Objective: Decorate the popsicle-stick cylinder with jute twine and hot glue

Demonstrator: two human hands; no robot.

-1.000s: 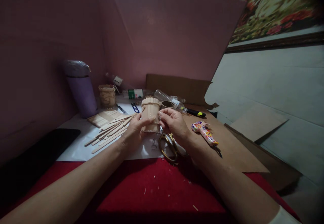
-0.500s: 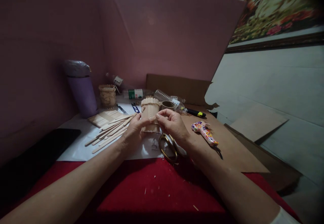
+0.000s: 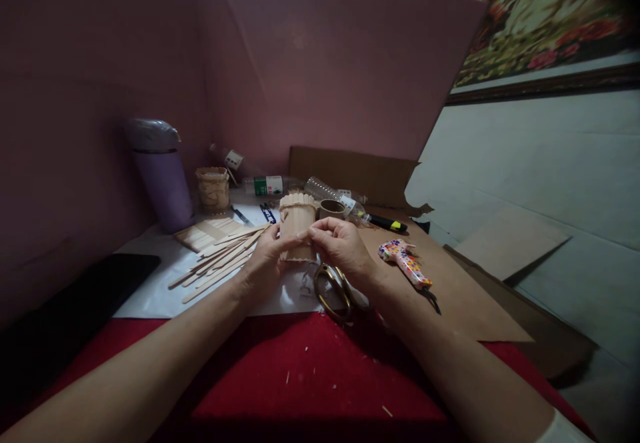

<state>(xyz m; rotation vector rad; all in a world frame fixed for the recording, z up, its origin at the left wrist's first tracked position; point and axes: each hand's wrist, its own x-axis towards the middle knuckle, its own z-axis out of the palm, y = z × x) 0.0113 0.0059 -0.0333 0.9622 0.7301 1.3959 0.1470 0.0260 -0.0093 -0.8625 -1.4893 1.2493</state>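
Upright in front of me is a small cup made of wooden craft sticks (image 3: 297,219), with twine bands near its top and bottom. My left hand (image 3: 265,256) is closed round its left side, thumb across the front. At its right side, my right hand (image 3: 343,243) pinches with thumb and forefinger close to the cup's front; whatever lies between those fingertips is too small to make out. Below the right hand lie scissors with gold-coloured handles (image 3: 333,294). Loose craft sticks (image 3: 220,263) fan out left of my left hand.
A patterned glue gun (image 3: 406,263) rests on cardboard (image 3: 465,303) at the right. Behind are a tape roll (image 3: 332,209), a cutter knife (image 3: 387,223), plastic bottles (image 3: 267,185), and another stick cup (image 3: 213,189). A purple tumbler (image 3: 163,183) stands at left. Red cloth (image 3: 280,376) covers the front.
Hardly anything differs. Both hands keep their places at the cup, with only a very slight shift of the fingers and the view.
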